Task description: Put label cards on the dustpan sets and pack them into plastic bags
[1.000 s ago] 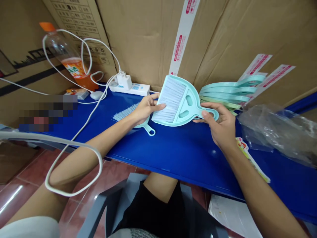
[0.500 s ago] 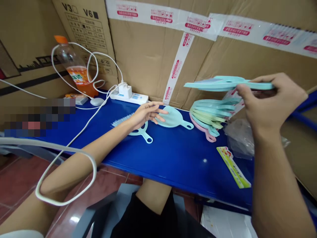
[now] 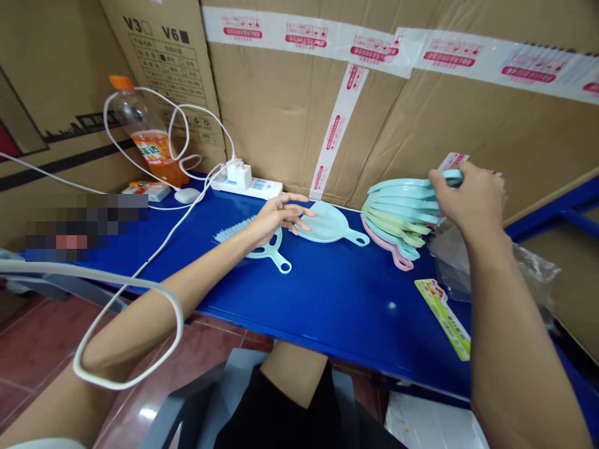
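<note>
My right hand (image 3: 472, 193) pinches the handle of a light blue paddle-shaped piece (image 3: 397, 186), which lies on top of a fanned stack of blue, green and pink pieces (image 3: 397, 218). My left hand (image 3: 281, 218) has its fingers spread and holds nothing. It hovers between a bristled blue brush piece (image 3: 281, 263) and a flat blue oval piece with a looped handle (image 3: 330, 222), partly covering both.
A green and yellow card (image 3: 442, 318) and clear plastic bags (image 3: 452, 262) lie at the right. An orange drink bottle (image 3: 152, 146), white power strip (image 3: 266, 188) and looping white cable (image 3: 178, 312) are at the left. Cardboard boxes (image 3: 281, 112) stand behind the blue table (image 3: 327, 299).
My right hand has moved down and left, bringing its blue piece from the air onto the stack. My left hand has stayed nearly in place.
</note>
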Tool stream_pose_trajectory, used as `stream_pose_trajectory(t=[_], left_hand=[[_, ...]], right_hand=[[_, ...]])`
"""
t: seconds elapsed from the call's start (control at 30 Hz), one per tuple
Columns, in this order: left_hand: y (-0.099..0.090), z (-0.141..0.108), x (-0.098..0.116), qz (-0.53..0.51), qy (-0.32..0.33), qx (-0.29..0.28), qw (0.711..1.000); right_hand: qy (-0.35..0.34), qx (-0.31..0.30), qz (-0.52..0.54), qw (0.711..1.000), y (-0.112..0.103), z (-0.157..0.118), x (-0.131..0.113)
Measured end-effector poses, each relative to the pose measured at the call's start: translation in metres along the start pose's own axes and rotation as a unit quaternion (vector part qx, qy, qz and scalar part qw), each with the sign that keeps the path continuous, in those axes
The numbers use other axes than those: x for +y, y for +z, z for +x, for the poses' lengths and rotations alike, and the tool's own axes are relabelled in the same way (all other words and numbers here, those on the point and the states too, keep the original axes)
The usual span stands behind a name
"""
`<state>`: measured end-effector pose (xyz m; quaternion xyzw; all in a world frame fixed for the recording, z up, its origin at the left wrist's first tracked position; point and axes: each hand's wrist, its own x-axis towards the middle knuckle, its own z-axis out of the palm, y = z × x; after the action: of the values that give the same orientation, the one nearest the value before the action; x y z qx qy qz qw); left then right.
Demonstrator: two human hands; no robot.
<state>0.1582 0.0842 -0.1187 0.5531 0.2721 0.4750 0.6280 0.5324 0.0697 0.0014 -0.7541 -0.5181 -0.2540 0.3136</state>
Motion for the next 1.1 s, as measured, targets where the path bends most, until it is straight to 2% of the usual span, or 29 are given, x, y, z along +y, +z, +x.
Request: stream_pose_trajectory(t=[0.1,0.2,0.3,0.37,0.43,0.47,0.53,0.6,0.63,0.67,0.7,0.77,0.83,0.9,1.0,1.1], left_hand=[[-0.006,0.002,0.001,0.037,0.013,0.027,0.999],[-0.013,0.006,-0.001,0.122,0.032,0.059,0.99],[-0.017,0.009,-0.007,0.195,0.049,0.064,0.977],[-0.019,0.009,-0.009,0.238,0.049,0.031,0.97],[-0.024,0.009,-0.007,0.311,0.056,-0.041,0.948],[-0.029,0.008,-0.004,0.36,0.064,-0.081,0.927],[-0.042,0.006,0.006,0.464,0.075,-0.144,0.871],[-0.059,0.003,0.019,0.541,0.052,-0.184,0.819],[-0.067,0.002,0.025,0.564,0.025,-0.206,0.8],[-0.075,0.001,0.029,0.58,-0.005,-0.226,0.783],[-0.081,0.0,0.033,0.593,-0.032,-0.241,0.768],[-0.087,-0.001,0.036,0.618,-0.073,-0.247,0.743],[-0.086,0.0,0.036,0.635,-0.092,-0.237,0.73],[-0.081,0.0,0.033,0.633,-0.091,-0.243,0.729],[-0.073,0.0,0.03,0.622,-0.081,-0.263,0.733],[-0.071,-0.001,0.029,0.631,-0.079,-0.242,0.733]], right_hand=[[-0.002,-0.005,0.027,1.0,0.006,0.004,0.005],[-0.006,-0.001,0.049,0.999,0.007,0.003,0.005],[0.026,-0.008,0.059,0.998,0.006,0.002,0.005],[0.037,-0.027,0.076,0.996,0.006,0.003,0.008],[0.024,-0.024,0.104,0.994,0.005,0.005,0.014],[0.009,0.0,0.112,0.994,0.004,0.005,0.017],[-0.045,0.106,0.111,0.987,0.0,-0.003,0.02],[-0.149,0.224,0.1,0.958,-0.006,-0.025,0.014],[-0.217,0.257,0.095,0.937,-0.009,-0.042,0.007],[-0.291,0.249,0.099,0.919,-0.011,-0.061,-0.001],[-0.369,0.192,0.107,0.903,-0.011,-0.081,-0.011],[-0.482,0.029,0.098,0.87,-0.004,-0.119,-0.031],[-0.486,-0.077,0.067,0.868,0.012,-0.147,-0.043],[-0.454,-0.14,0.057,0.878,0.03,-0.163,-0.045],[-0.414,-0.203,0.092,0.882,0.048,-0.171,-0.033],[-0.403,-0.238,0.15,0.871,0.049,-0.172,-0.022]])
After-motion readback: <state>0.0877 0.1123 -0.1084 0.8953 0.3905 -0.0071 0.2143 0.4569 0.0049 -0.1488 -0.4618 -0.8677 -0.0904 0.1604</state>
